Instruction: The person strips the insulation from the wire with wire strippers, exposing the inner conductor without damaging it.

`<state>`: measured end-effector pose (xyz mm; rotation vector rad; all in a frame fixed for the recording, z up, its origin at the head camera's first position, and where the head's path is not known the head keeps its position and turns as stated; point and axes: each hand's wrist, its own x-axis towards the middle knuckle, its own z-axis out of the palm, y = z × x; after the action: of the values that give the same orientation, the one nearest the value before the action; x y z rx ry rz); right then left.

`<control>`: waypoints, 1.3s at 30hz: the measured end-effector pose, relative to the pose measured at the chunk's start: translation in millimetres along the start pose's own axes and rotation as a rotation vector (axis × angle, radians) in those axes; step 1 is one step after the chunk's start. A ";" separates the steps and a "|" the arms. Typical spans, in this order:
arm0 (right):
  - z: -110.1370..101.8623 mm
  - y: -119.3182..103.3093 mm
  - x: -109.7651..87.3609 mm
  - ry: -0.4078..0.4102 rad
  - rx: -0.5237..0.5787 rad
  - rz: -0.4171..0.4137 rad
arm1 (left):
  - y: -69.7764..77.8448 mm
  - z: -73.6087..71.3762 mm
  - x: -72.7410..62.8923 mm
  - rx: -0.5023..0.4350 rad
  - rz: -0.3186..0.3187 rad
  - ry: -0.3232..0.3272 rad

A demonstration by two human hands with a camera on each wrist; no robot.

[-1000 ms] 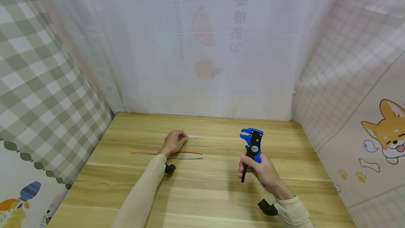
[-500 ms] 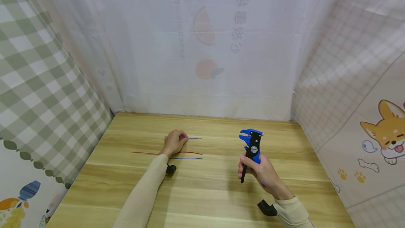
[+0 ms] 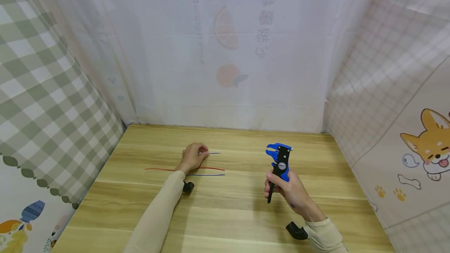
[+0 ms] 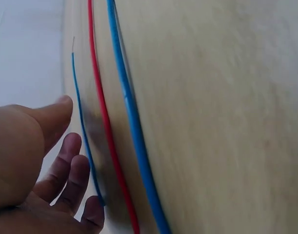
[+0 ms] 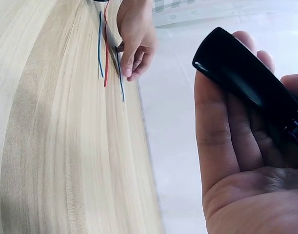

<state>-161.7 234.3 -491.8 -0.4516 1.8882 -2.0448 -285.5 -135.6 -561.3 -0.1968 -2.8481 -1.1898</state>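
My left hand point(image 3: 192, 156) is over a thin blue wire point(image 3: 214, 153) near the back of the table. In the left wrist view the thumb stands apart from the fingers, and this blue wire point(image 4: 78, 92), with a bare metal end, runs just beyond the fingertips. Under my left forearm pass a red wire point(image 3: 214, 169) and another blue wire point(image 3: 211, 175), nearly parallel to it. My right hand point(image 3: 293, 192) grips a blue and black wire stripper point(image 3: 282, 161), its head up and its jaws apart. Its black handle point(image 5: 246, 68) lies across the fingers in the right wrist view.
Both wrists carry black camera mounts, the left one point(image 3: 188, 187) beside the sleeve, the right one point(image 3: 297, 230) below the hand. A pale printed curtain point(image 3: 168, 89) hangs behind the wooden table point(image 3: 239, 214), with checked cloth point(image 3: 70, 89) on the left and dog-print cloth point(image 3: 386, 159) on the right.
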 end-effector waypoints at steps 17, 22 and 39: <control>0.0 6.0 -1.9 0.010 0.013 0.006 | -64.6 9.9 5.8 0.038 0.321 -0.031; 1.5 9.2 -3.4 0.004 0.021 0.026 | -50.7 -1.9 -19.2 0.032 0.380 -0.031; 7.0 20.6 -6.2 -0.009 0.055 0.063 | -18.9 -19.1 -50.9 0.024 0.274 -0.090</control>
<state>-152.6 229.2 -511.9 -0.3826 1.8121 -2.0454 -237.8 -167.4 -565.9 -0.6313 -2.7882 -1.1164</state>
